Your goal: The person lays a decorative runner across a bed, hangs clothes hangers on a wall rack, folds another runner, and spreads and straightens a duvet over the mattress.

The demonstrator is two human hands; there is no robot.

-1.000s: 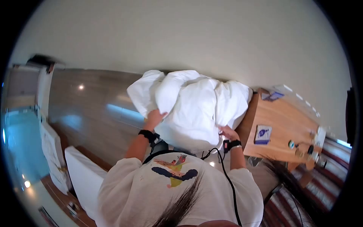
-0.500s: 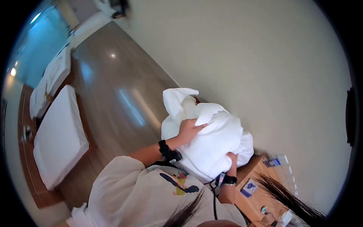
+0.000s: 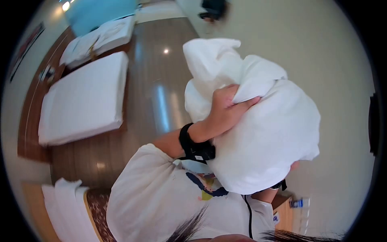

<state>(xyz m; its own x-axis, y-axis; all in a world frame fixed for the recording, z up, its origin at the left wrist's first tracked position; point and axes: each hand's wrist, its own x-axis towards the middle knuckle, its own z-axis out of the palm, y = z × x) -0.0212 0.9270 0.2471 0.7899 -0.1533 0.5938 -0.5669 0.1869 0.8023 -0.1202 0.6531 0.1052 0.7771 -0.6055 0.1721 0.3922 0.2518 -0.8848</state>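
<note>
A bulky white duvet [image 3: 262, 129], bunched into a soft bundle, is held up in front of my chest. My left hand [image 3: 227, 109] lies across its near left side, the fingers closed on a fold of the fabric. Only a small patch of my right hand [image 3: 295, 164] shows at the lower right edge of the bundle; it holds the duvet from that side, with its fingers hidden. A loose flap of the fabric sticks up at the top left. Both wrists wear black bands.
To the left stands a bed with a white-covered mattress [image 3: 84, 101], and beyond it a second bed [image 3: 100, 38] with rumpled white bedding. Wood floor [image 3: 151, 72] runs between the beds and the wall [image 3: 282, 32]. A wooden desk [image 3: 284, 213] is at lower right.
The duvet has been lifted up, closer to my head, and both hands have risen with it. My right hand is now mostly covered. The view has turned, bringing another bed edge in at lower left.
</note>
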